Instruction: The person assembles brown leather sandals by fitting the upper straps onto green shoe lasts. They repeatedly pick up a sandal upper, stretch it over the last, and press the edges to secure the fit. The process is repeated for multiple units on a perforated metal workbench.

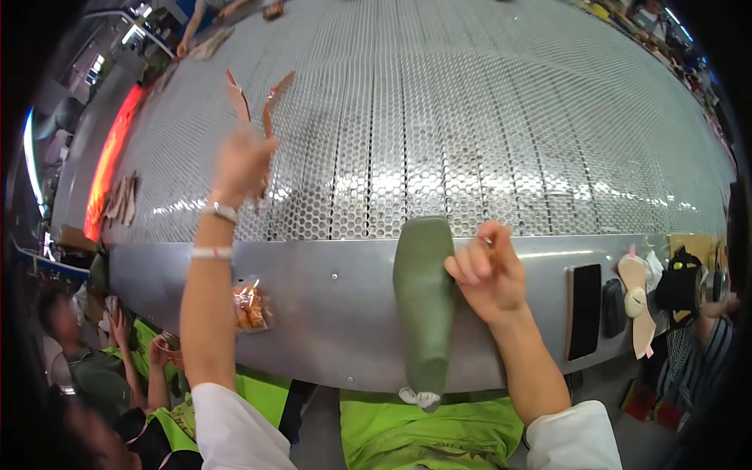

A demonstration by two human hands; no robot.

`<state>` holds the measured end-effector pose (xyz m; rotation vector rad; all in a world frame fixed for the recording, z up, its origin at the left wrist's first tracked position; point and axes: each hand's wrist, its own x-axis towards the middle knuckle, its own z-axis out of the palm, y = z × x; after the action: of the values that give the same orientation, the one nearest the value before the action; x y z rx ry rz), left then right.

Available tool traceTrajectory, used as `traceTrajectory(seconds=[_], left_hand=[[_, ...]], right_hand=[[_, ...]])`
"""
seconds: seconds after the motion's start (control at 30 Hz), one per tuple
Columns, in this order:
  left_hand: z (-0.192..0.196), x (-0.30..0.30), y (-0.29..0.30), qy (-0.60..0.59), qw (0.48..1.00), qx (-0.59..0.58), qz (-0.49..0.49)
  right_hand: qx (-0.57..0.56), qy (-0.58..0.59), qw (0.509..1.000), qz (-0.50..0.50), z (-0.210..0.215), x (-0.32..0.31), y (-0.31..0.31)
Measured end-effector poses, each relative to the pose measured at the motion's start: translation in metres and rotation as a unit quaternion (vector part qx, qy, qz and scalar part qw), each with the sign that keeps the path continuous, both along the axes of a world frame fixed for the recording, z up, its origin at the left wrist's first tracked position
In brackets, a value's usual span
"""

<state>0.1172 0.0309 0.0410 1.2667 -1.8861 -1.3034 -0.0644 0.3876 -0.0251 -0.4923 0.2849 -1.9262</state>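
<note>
My left hand (241, 164), blurred by motion, is stretched over the perforated metal surface. Beside and beyond it are a thin pinkish-tan piece with a red edge (238, 95) and a curved brown strip (272, 102). The blur hides whether its fingers grip either piece. In front of me a green shoe last (423, 290) lies lengthwise on the smooth metal ledge, with a whitish-grey bit at its near end. My right hand (493, 270) is at its right side, fingers curled and closed, fingertips by its edge. Whatever those fingers may hold is too small to make out.
On the ledge (337, 313) lie a bag of orange snacks (251, 305) to the left and a black phone (583, 312) and a dark case (613, 308) to the right. Tan pieces (120, 200) lie at the far left. Other people sit at left and right.
</note>
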Motion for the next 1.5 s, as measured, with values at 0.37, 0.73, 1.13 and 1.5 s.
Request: traceTrajectory(seconds=[0.37, 0.73, 1.13, 1.5], left_hand=[[0.082, 0.008, 0.322, 0.170, 0.927, -0.138, -0.305], [0.021, 0.038, 0.390, -0.089, 0.987, -0.090, -0.103], [0.008, 0.088, 0.429, 0.416, 0.831, 0.354, -0.111], [0.015, 0.148, 0.438, 0.382, 0.857, 0.338, -0.072]], right_hand=[[0.045, 0.117, 0.985, -0.114, 0.078, 0.085, 0.072], [0.229, 0.018, 0.967, -0.106, 0.020, 0.108, 0.223], [0.197, -0.073, 0.973, -0.094, 0.048, 0.115, 0.197], [0.271, -0.016, 0.954, -0.128, 0.032, 0.136, 0.191]])
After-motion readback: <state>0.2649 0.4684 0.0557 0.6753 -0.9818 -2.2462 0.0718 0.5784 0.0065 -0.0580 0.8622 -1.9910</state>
